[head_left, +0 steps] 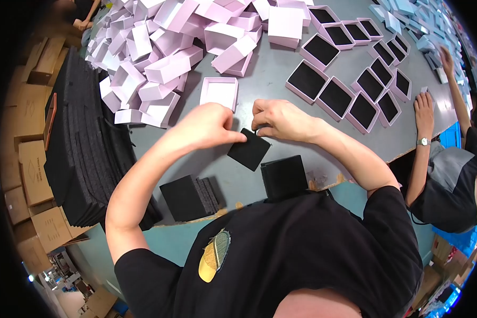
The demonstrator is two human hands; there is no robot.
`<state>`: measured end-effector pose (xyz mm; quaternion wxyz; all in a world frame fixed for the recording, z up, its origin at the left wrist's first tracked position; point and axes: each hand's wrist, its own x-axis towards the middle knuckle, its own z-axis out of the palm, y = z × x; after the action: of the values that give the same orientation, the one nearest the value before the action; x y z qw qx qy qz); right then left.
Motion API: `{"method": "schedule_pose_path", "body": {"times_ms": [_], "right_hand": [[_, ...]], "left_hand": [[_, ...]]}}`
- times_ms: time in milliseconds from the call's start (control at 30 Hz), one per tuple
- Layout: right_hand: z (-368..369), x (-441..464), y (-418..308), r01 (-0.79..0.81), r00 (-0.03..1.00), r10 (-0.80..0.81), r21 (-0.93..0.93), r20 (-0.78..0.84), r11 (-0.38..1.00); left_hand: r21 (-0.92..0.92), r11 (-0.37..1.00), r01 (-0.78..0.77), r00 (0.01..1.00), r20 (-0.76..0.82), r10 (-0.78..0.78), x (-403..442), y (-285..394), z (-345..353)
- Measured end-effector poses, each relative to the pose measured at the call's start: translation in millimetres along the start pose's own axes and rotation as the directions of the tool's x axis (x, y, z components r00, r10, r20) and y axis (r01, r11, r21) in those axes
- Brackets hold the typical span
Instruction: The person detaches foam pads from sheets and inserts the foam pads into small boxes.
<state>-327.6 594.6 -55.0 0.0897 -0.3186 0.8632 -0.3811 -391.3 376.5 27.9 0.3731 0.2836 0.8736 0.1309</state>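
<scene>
Between my hands is a black square foam pad (249, 150), tilted over the grey table. My left hand (212, 124) is closed, its thumb against the pad's upper left corner. My right hand (281, 119) pinches the pad's upper edge with curled fingers. Just beyond them lies an open pale pink box tray (219, 91), its near side partly hidden by my left hand. Closer to my body sit two stacks of black pads, one left (185, 199) and one right (284, 176).
A heap of pink box parts (159, 63) covers the table's far left. Several pink trays with black inserts (335, 98) stand at right. Tall black foam sheets (85, 143) are stacked at left. Beside blue boxes (403, 8), a co-worker's hand (424, 108) rests on the table.
</scene>
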Motion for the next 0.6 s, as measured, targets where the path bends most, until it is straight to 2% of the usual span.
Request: {"method": "schedule_pose_path", "body": {"times_ms": [100,233,300,400,433,533,600], "right_hand": [[5.3,-1.8,-0.4,0.062,0.997,-0.062,-0.007,-0.044,0.998],[10.1,-3.1,0.6,0.142,0.988,-0.144,-0.036,-0.062,0.989],[12.0,1.2,3.7,0.187,0.981,-0.189,-0.051,-0.049,0.981],[7.1,-6.1,-2.9,0.136,0.988,-0.146,-0.187,-0.043,0.973],[-0.2,-15.9,-5.6,0.109,0.989,-0.128,-0.214,-0.074,0.971],[-44.7,-81.6,-30.6,-0.030,0.975,0.002,-0.124,-0.222,0.992],[-70.2,-145.3,-58.6,-0.310,0.939,0.309,0.020,-0.148,0.951]], "left_hand": [[0.189,0.975,-0.116,0.992,0.076,0.103,15.0,-13.4,28.6],[0.111,0.991,-0.076,0.992,0.110,0.063,17.8,-16.1,30.8],[0.102,0.988,-0.112,0.990,0.101,0.102,19.7,-20.3,36.6],[0.094,0.990,-0.109,0.990,0.095,0.100,17.9,-20.0,37.8],[0.094,0.990,-0.103,0.991,0.095,0.094,18.5,-18.6,37.0],[0.080,0.984,-0.158,0.986,0.073,0.152,19.9,-27.8,41.1],[0.088,0.979,-0.186,0.968,0.186,0.168,13.4,-21.4,24.8]]}}
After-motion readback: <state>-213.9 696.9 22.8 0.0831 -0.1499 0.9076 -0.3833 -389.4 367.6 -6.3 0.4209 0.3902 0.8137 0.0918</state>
